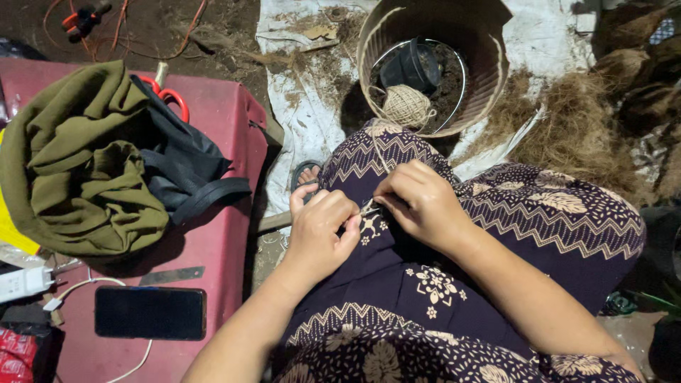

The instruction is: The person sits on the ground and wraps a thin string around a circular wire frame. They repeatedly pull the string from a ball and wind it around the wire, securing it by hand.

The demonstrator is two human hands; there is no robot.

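left hand (320, 230) and right hand (420, 202) meet at frame centre over the lap, both pinched on a thin pale twine strand (370, 207) — it runs up to a tan twine ball (406, 106) in the round woven basket (489, 85), upper centre. black phone (150, 313) on red desk (227, 135), lower left.
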